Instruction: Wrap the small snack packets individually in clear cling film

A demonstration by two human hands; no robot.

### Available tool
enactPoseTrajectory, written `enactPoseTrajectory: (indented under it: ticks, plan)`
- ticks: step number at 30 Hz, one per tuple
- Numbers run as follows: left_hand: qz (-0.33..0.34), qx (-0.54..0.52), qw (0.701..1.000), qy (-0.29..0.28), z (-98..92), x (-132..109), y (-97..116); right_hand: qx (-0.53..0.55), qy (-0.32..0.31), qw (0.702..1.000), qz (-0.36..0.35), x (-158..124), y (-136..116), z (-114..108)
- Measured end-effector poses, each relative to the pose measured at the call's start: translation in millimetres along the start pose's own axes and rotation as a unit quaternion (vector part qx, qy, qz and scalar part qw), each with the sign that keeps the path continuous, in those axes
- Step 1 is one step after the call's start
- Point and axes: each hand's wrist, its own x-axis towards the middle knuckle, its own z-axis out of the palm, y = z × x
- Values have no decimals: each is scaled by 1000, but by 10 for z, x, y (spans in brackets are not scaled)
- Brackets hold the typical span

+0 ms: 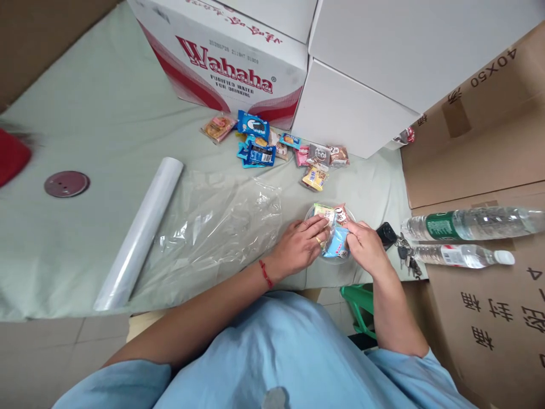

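Note:
A clear round bowl near the table's front edge holds several wrapped snacks. Inside it, a light-blue snack packet lies at the front, with a yellowish packet and a reddish-brown packet behind. My left hand, with a ring and a red string bracelet, rests its outstretched fingers over the packets from the left. From the right, my right hand pinches the edge of the light-blue packet. Left of the bowl, a clear plastic bag or sheet spreads over the cloth.
A roll of clear film lies left, beside a dark red disc. Blue snack packets and other snacks sit before a Wahaha carton and white boxes. Keys and two bottles are right.

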Motion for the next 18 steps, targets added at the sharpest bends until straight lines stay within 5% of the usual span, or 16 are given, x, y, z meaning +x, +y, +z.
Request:
enactPoseTrajectory:
  ticks: [5,9,15,18]
  plan:
    - [-6,-23,999,23,-10,-10,66,-108,135,985,8,24,-37,218]
    - [26,-15,997,67,-63,11,163,-67,142,988,-5,19,-3,339]
    - [59,18,998,-4,-16,71,148,116,65,991,-3,150,342,62]
    - [47,26,998,-25,13,75,124,289,107,948,81,584,705,-167]
